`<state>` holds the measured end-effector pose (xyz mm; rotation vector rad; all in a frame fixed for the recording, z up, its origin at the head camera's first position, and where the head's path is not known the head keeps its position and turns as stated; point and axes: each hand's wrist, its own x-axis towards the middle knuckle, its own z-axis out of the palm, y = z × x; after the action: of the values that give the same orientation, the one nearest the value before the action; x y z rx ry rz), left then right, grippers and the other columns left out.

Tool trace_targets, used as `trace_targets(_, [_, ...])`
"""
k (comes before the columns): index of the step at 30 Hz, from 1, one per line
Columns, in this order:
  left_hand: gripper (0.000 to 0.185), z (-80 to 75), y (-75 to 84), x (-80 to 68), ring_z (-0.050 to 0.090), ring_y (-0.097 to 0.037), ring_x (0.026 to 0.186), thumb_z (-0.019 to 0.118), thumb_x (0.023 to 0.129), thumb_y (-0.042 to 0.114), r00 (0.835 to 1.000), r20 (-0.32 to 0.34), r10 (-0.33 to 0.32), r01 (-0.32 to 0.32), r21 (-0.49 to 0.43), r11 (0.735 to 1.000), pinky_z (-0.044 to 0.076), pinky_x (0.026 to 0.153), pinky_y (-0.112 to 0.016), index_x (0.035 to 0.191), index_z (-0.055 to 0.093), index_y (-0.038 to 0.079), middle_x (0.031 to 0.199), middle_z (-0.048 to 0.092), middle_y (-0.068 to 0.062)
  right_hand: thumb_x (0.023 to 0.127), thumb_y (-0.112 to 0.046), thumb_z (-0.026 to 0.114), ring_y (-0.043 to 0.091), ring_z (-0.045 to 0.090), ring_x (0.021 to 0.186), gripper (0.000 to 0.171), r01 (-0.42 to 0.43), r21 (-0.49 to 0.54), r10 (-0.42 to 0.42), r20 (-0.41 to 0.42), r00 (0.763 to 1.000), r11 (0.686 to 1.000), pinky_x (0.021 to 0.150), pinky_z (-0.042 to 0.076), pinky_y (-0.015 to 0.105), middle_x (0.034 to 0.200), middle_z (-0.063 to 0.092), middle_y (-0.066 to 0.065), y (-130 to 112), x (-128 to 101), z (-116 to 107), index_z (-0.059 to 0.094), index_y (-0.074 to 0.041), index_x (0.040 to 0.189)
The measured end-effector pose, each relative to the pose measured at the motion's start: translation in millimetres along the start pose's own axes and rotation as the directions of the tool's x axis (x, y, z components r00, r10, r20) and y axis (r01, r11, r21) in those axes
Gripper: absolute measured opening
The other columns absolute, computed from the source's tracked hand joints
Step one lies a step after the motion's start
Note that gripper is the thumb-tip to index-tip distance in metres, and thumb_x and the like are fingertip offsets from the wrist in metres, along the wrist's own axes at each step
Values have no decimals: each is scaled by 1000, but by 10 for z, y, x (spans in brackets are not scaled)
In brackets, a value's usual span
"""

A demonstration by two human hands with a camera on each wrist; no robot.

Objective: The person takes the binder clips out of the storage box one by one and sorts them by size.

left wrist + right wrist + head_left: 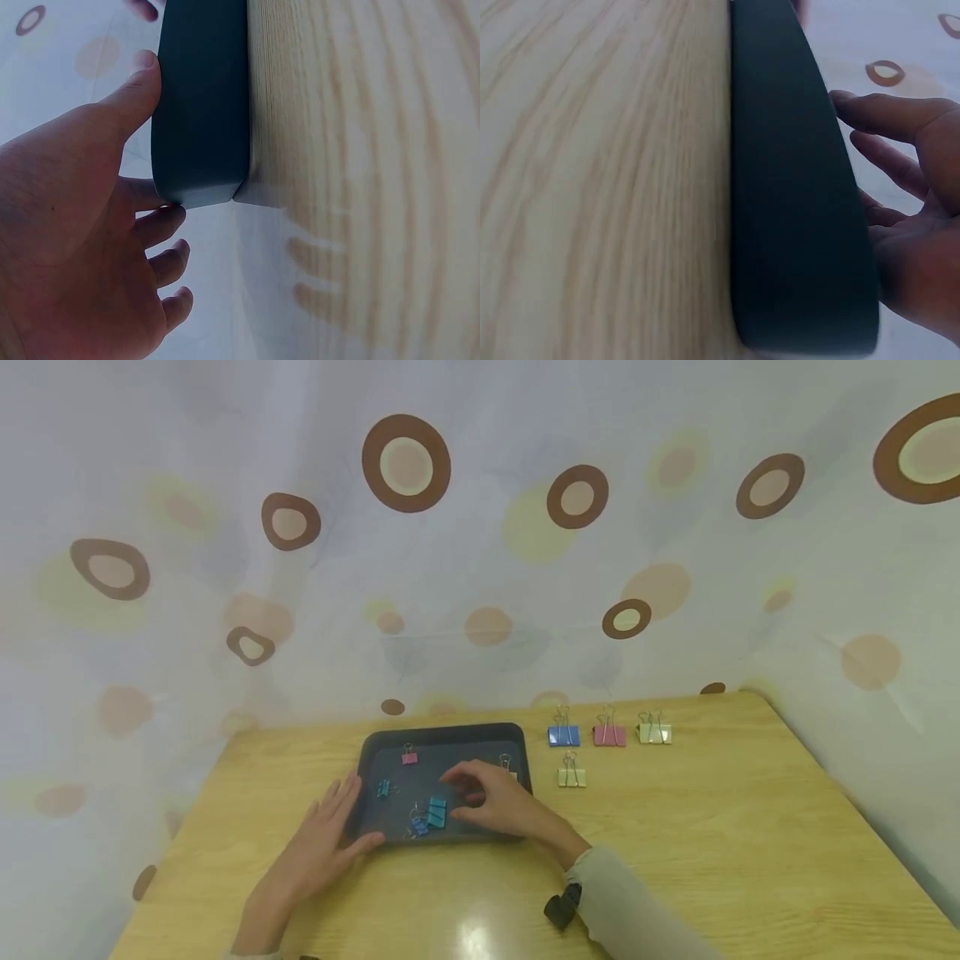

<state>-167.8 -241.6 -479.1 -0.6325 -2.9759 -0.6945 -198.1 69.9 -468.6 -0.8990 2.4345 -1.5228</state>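
A: Head view, centre of frame. Dark tray (442, 735) sits on the table (675, 843). Left hand (330, 839) lies flat against the tray's lower-left corner, fingers straight, thumb on the near wall; the left wrist view confirms the contact. It grips nothing.

B: Right hand (498, 802)?

A: Over the tray's right half, fingers loosely bent and apart. I cannot tell whether they pinch anything; nothing shows between them. Nearest clips: the blue ones (429, 817) just left of the fingertips, a teal one (384, 789) further left, a pink one (408, 757) toward the top edge, and one (508, 768) partly hidden behind the fingers.

B: Risks?

A: Judgement only. The clips are small and lie close together, so a pinch may catch two or knock a neighbour aside. The wire handles could snag. The left hand merely rests on the tray, so a sideways push from the right may slide it.

B: Outside the tray?

A: Four sorted clips (609, 735), upper right of the tray. A wide sleeve sweep could scatter them.
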Motion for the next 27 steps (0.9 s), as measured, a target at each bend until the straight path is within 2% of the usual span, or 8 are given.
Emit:
trace_targets(9, [94, -17, -11, -17, 18, -47, 152, 64, 97, 56, 1000, 12, -9, 9, 2, 1000, 15, 120, -69, 159, 27, -4, 167, 23, -21, 87, 1, 79, 32, 64, 112, 45, -31, -46, 34, 67, 997, 998, 96, 57, 37, 123, 65, 17, 107, 193, 178, 64, 2, 129])
trace_targets(17, [92, 9, -13, 1, 18, -48, 152, 65, 97, 53, 1000, 8, 6, -6, -9, 1000, 15, 119, -70, 159, 28, -5, 167, 23, -21, 80, 2, 84, 23, 66, 99, 38, -3, -205, 20, 82, 996, 979, 87, 57, 29, 111, 69, 8, 96, 260, 258, 71, -4, 115])
trace_targets(27, [92, 1, 9, -2, 18, -48, 152, 65, 97, 54, 1000, 12, -2, 2, -2, 1000, 15, 119, -70, 159, 28, -4, 166, 24, -22, 76, -1, 89, 15, 63, 85, 30, -42, -208, 53, 44, 998, 977, 75, 54, 22, 96, 66, 2, 120, 268, 275, 70, -8, 99])
